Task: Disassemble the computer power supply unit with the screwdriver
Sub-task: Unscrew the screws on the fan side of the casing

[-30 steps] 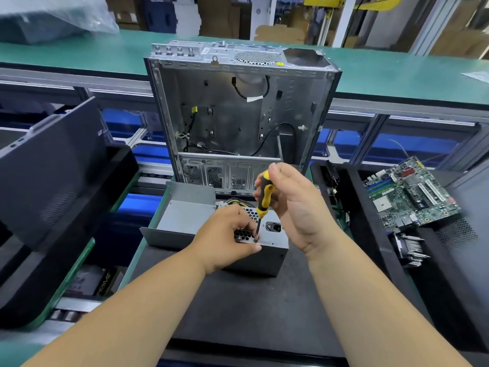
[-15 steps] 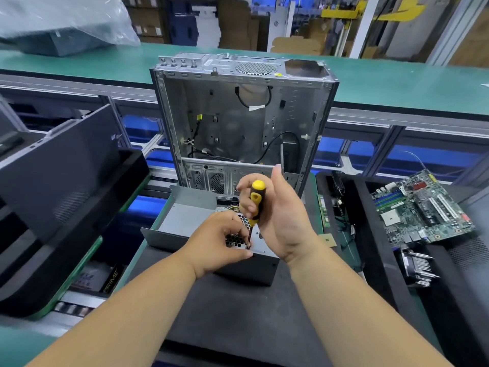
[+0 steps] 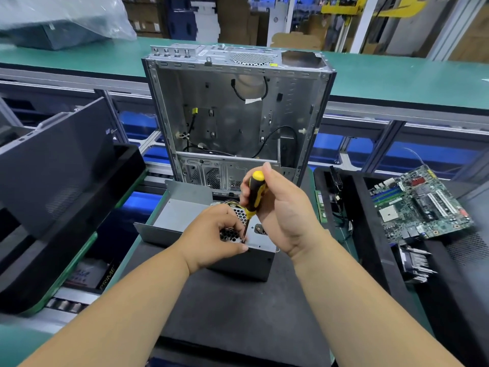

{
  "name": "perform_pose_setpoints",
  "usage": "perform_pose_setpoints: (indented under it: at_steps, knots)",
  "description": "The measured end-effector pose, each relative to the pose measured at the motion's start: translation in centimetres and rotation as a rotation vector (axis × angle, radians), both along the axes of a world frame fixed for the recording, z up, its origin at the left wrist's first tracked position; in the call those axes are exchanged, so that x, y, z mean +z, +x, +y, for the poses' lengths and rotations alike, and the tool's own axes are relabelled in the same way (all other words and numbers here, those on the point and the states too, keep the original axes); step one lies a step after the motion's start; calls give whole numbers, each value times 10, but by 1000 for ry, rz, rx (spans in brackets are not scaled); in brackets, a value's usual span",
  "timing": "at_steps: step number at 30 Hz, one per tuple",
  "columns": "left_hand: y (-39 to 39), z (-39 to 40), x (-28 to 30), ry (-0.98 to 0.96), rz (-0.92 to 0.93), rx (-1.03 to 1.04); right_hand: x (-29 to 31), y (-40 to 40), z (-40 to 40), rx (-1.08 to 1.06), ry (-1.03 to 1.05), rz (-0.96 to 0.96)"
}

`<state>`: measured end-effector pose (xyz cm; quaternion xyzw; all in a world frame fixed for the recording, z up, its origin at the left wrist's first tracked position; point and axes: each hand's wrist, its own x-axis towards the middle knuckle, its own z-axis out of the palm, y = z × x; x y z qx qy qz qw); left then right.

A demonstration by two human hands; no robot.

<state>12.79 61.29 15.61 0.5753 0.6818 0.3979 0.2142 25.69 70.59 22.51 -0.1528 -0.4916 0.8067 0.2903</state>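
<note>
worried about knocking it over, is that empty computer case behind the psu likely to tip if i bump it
Probably fairly tippy: the computer case stands upright on a narrow end, tall for its footprint. It looks gutted, only loose cables inside, so likely light for its size. Its sheet-metal frame should stay stiff, so a bump would more likely slide or topple it than bend it.

Both bare forearms reach forward from the bottom edge and converge at centre. The right hand (image 3: 280,207) is raised, palm turned left, fingers curled round the screwdriver (image 3: 253,193) handle. The left hand (image 3: 214,237) sits lower, knuckles up, fingertips pinched at the shaft's tip.
</note>
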Motion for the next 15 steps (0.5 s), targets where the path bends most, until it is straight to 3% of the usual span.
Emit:
perform_pose_setpoints:
  at_steps: [8,15]
  knots:
    - [-3,-1,-2,-4,58,-13,-4,-9,-6,-4,48,5]
    - [-7,-3,-2,-29,67,-49,-7,-3,-5,-186,119,-75]
